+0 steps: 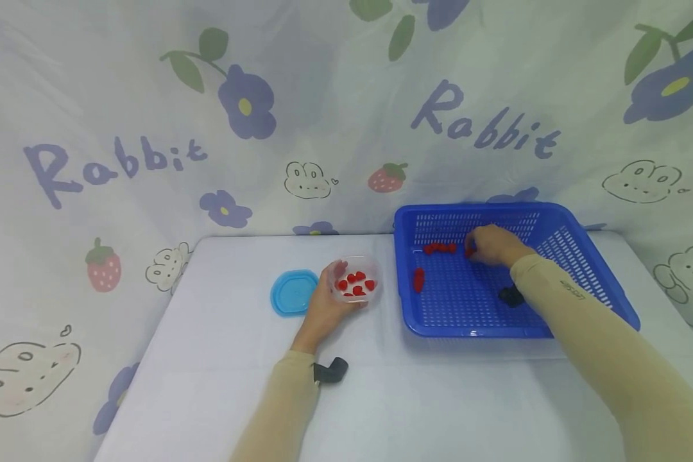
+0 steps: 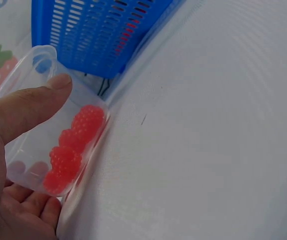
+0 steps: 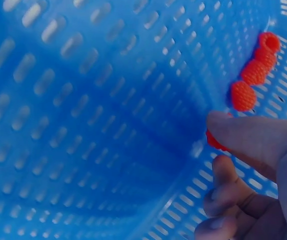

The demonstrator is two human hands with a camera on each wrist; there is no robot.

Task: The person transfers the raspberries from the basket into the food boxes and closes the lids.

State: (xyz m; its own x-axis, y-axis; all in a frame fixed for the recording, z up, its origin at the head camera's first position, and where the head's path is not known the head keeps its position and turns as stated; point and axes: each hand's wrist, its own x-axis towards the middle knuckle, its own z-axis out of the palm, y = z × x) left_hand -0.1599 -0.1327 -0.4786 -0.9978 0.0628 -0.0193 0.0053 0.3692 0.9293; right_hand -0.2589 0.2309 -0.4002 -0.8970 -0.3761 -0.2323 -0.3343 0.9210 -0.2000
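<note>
My left hand curls round a clear plastic tub, thumb on one side and fingers on the other. Several red raspberries lie on the bottom of that tub. Inside the blue basket, my right hand pinches a red raspberry between thumb and fingers, close to the basket's far wall. Its thumb covers part of the berry. To the left of that hand, more raspberries lie in a row along the far wall. Another few red berries rest by the basket's left wall.
A light blue lid lies on the white table, just left of the tub. The basket's raised rim stands between the two hands. Behind the table hangs a cloth printed with flowers and rabbits.
</note>
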